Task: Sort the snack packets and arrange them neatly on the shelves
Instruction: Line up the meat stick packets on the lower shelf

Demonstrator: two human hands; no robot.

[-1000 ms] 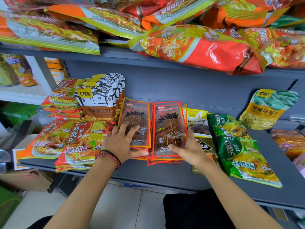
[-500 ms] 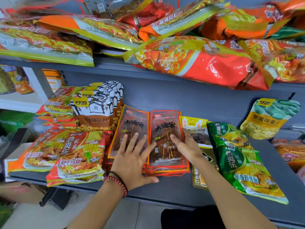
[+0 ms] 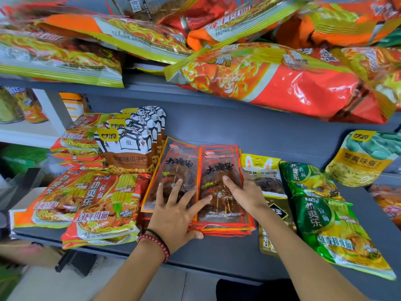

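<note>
Two stacks of clear skewer-snack packets lie side by side on the grey shelf (image 3: 227,255): an orange-edged stack (image 3: 173,166) on the left and a red-edged stack (image 3: 219,168) on the right. My left hand (image 3: 175,211) lies flat with spread fingers on the orange-edged stack, its thumb at the front edge of the red-edged stack. My right hand (image 3: 245,192) rests with straight fingers on the right side of the red-edged stack. Neither hand grips a packet.
Red noodle packets (image 3: 102,205) and sunflower-seed pouches (image 3: 130,144) lie to the left. A yellow packet (image 3: 262,168), a dark packet (image 3: 275,216) and green noodle packets (image 3: 325,220) lie to the right. A bean pouch (image 3: 364,157) leans at the back right. The upper shelf carries several big noodle packs (image 3: 271,81).
Both hands have slid back along the skewer packets and pressed the two stacks together. My left hand has drawn toward the front edge. The view has tilted upward a little.
</note>
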